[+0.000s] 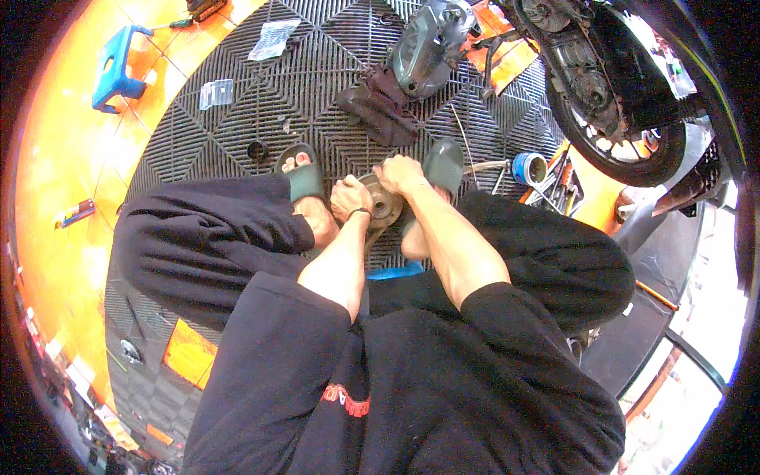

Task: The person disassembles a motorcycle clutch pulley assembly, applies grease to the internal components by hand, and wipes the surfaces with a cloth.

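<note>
Between my feet sits a round, brownish metal part [383, 207] with a ringed hub at its centre; it looks like a scooter clutch or pulley. My left hand [350, 198] is closed on its left side, the fingers curled. Over its upper right edge bends my right hand [400, 174], closed as well, its fingertips hidden beneath the knuckles. Both forearms reach down to it from my black sleeves. My green sandals flank the part, the left sandal [305, 176] near my left hand and the right sandal [445, 166] just beyond my right wrist.
A partly stripped scooter's wheel [665, 162] stands at the upper right. Near it are a blue-and-white can [529, 169] and a pile of hand tools [560, 190]. Dark cloth [388, 103] and a grey engine cover [434, 51] lie ahead. A blue stool [119, 71] stands far left.
</note>
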The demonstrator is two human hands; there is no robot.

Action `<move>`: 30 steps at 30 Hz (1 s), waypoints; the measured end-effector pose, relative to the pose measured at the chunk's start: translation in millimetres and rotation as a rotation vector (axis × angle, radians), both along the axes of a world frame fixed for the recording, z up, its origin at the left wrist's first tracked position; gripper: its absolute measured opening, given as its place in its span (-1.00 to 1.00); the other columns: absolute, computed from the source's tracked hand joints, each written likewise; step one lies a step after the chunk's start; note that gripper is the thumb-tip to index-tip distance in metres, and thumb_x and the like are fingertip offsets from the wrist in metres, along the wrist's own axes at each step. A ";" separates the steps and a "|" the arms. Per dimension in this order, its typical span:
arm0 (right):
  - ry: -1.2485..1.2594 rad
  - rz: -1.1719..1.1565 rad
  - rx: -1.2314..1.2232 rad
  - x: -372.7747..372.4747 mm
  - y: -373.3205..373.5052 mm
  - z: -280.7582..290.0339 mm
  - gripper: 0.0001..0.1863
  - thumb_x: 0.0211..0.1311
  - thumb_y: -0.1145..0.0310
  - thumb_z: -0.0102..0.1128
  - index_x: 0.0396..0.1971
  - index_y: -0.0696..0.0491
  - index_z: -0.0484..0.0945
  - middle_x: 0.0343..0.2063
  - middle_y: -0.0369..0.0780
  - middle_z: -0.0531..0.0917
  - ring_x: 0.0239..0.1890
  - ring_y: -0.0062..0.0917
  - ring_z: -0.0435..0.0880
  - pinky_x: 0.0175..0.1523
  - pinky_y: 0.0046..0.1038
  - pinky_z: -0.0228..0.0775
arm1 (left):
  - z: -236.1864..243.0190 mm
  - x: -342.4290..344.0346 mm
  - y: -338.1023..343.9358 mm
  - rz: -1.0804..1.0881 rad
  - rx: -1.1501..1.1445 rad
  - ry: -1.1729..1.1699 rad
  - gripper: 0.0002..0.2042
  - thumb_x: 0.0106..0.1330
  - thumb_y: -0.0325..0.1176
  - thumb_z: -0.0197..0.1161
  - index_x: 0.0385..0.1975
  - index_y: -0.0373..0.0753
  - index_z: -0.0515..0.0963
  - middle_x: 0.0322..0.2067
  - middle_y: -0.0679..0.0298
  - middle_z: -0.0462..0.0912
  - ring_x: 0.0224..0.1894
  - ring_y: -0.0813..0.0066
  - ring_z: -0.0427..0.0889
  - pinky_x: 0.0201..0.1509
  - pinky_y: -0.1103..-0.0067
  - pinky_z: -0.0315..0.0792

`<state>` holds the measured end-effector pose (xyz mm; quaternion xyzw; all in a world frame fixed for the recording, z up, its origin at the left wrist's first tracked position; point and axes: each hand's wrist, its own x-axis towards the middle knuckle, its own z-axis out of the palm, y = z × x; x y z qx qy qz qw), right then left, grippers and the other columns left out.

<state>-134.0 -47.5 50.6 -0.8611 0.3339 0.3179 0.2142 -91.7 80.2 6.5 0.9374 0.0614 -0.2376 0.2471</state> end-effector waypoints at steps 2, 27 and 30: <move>0.009 0.043 0.102 2.3 -8.9 0.3 -0.31 0.50 -0.20 -0.10 -0.15 0.16 0.78 -0.08 0.08 0.75 0.07 -0.01 0.71 0.26 -0.08 0.51 | -0.1 -0.4 0.4 0.014 -0.016 -0.015 -0.49 0.39 -0.05 -0.14 -0.23 -0.34 0.70 -0.11 -0.17 0.72 -0.04 -0.23 0.68 0.08 0.03 0.49; 0.073 0.191 0.591 17.1 -58.8 -6.9 -0.02 -0.34 -0.24 0.70 0.12 0.07 0.64 0.07 -0.08 0.71 0.16 -0.19 0.66 0.24 -0.20 0.50 | 1.2 -0.3 0.8 -0.077 0.061 0.045 -0.50 0.42 -0.07 -0.12 -0.19 -0.38 0.66 -0.09 -0.17 0.71 -0.01 -0.21 0.65 0.10 0.06 0.47; 0.089 0.154 0.638 18.5 -59.7 -6.4 -0.01 -0.37 -0.22 0.71 0.12 0.07 0.64 0.13 -0.06 0.67 0.18 -0.19 0.64 0.24 -0.19 0.49 | 1.1 -0.1 0.8 -0.101 0.045 0.000 -0.49 0.42 -0.05 -0.13 -0.24 -0.37 0.66 -0.14 -0.22 0.70 -0.05 -0.28 0.64 0.07 0.00 0.45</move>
